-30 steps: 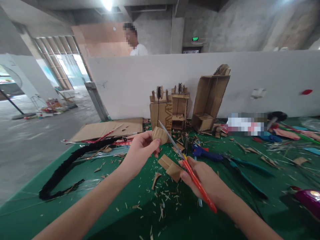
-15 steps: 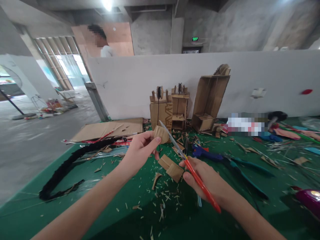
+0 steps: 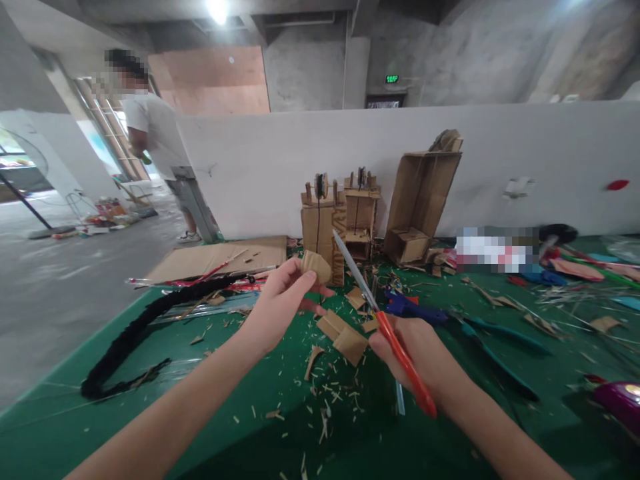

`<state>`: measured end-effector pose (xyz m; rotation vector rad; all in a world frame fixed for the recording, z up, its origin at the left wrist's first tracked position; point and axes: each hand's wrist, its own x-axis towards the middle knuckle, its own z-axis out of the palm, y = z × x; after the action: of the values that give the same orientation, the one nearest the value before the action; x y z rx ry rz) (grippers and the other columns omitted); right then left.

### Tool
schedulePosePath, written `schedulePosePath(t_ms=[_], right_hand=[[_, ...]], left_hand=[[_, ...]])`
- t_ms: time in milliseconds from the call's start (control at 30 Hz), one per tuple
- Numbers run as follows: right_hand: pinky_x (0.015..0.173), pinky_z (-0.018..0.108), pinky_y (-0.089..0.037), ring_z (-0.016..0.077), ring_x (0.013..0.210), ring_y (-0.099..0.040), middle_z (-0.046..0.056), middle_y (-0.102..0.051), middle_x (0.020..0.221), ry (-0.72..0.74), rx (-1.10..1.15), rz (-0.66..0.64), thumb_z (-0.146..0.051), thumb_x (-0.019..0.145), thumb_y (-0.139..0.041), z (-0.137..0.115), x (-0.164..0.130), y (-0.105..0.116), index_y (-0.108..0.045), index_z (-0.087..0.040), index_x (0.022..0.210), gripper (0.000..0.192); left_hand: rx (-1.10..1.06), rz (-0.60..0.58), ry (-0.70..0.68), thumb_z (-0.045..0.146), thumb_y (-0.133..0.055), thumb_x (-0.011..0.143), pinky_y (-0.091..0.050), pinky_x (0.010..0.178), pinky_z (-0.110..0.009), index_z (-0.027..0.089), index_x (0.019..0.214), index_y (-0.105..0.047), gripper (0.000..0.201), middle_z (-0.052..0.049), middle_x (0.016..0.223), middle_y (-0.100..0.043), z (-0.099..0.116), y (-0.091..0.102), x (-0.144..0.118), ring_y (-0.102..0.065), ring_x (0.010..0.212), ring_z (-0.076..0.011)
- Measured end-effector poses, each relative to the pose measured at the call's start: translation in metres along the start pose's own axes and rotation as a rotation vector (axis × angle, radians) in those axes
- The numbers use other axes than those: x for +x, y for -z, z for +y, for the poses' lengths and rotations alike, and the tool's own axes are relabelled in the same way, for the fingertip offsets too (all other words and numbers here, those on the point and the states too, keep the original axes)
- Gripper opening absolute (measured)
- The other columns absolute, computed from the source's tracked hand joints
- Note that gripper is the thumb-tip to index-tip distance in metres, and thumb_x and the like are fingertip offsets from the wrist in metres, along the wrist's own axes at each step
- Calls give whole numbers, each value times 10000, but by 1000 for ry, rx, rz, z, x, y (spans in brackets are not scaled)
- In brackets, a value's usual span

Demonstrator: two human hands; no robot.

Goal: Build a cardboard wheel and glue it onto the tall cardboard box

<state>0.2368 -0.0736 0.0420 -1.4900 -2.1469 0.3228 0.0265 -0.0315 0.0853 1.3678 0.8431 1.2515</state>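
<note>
Between thumb and fingers, my left hand [image 3: 286, 293] pinches a small rounded piece of corrugated cardboard [image 3: 317, 268]. My right hand [image 3: 415, 347] is closed around the red handles of a pair of scissors [image 3: 367, 293], whose blades point up and away to the left. A gap separates the blades from the held cardboard. Below, between the two hands, cut cardboard scraps [image 3: 350, 341] lie on the green table. Beyond them stands a cardboard box with a spool [image 3: 321, 185] of dark cord on top.
A taller open cardboard box [image 3: 417, 193] leans by the white partition [image 3: 260, 153]. Blue-handled pliers [image 3: 493, 343] and a blue glue gun [image 3: 413, 307] lie right. On the left are a black fuzzy strip [image 3: 145, 333] and a flat cardboard sheet [image 3: 220, 257]. A person [image 3: 155, 133] stands behind the partition.
The scissors have moved right and slightly away from the cardboard piece, which has turned and shifted a little left in my left hand. The person behind the partition has moved left.
</note>
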Motion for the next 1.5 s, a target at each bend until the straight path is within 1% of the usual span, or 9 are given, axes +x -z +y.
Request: schedulePosePath(t_ms=[167, 267, 433, 633, 800, 967, 1200, 1400, 1500], right_hand=[[652, 311, -454, 218, 727, -629, 112, -643, 877, 85, 43, -87, -508, 902, -328, 1, -2, -2, -577, -195, 650, 474], [693, 329, -467, 235, 786, -637, 122, -644, 956, 72, 65, -106, -515, 892, -354, 1, -2, -4, -632, -186, 825, 436], [689, 329, -463, 233, 779, -627, 116, -643, 937, 51, 74, -114, -501, 876, -375, -3, -2, -3, -607, -176, 939, 404], [639, 326, -451, 196, 674, -606, 111, -641, 916, 50, 69, -127, -479, 879, -377, -5, -3, -2, -598, -188, 739, 391], [612, 318, -457, 202, 662, -600, 79, -639, 814, 43, 139, -133, -483, 864, -418, -3, -4, -1, -589, -183, 944, 354], [697, 342, -479, 231, 840, -618, 109, -634, 1005, 112, 138, -77, -450, 876, -430, -1, -6, -1, -576, -195, 1048, 340], [738, 370, -474, 240, 876, -604, 111, -606, 1021, 74, 114, -121, -468, 895, -372, -5, -5, 0, -568, -195, 906, 337], [677, 341, -463, 208, 761, -590, 85, -602, 946, 33, 138, -154, -490, 892, -370, -8, -3, 1, -560, -200, 874, 347], [664, 328, -450, 192, 701, -579, 70, -602, 861, 6, 134, -131, -496, 892, -370, -8, -2, -1, -541, -205, 785, 354]], left_hand=[[-8, -4, 31, 273, -602, 821, -562, 517, -260, 174, 848, -499, 145, 0, 770, -605, 1, -2, 1, -611, 639, -119], [23, -27, -8, 287, -628, 811, -531, 465, -218, 166, 823, -532, 155, 16, 712, -563, 0, 0, 0, -563, 617, -104], [40, -69, 8, 320, -605, 837, -517, 472, -212, 155, 783, -547, 183, 25, 656, -540, 0, 0, -1, -538, 567, -87], [108, -68, 19, 310, -608, 833, -494, 481, -217, 152, 716, -534, 210, 17, 594, -574, 2, -2, -2, -551, 496, -85], [65, -58, 3, 328, -610, 834, -485, 495, -214, 156, 717, -537, 221, 9, 626, -606, 1, -2, -3, -567, 513, -85], [60, -21, 3, 332, -634, 811, -478, 478, -214, 156, 709, -533, 226, 7, 646, -621, 1, -5, -4, -574, 496, -85], [108, -17, -16, 306, -634, 809, -473, 487, -209, 153, 676, -543, 222, -4, 611, -641, 2, -5, -6, -585, 485, -87], [106, -18, -40, 277, -639, 801, -474, 485, -209, 152, 667, -547, 205, -5, 622, -641, 1, -7, -6, -596, 492, -90], [95, -12, -29, 285, -645, 794, -476, 490, -210, 152, 665, -543, 212, -8, 633, -649, 1, -8, -7, -603, 495, -93]])
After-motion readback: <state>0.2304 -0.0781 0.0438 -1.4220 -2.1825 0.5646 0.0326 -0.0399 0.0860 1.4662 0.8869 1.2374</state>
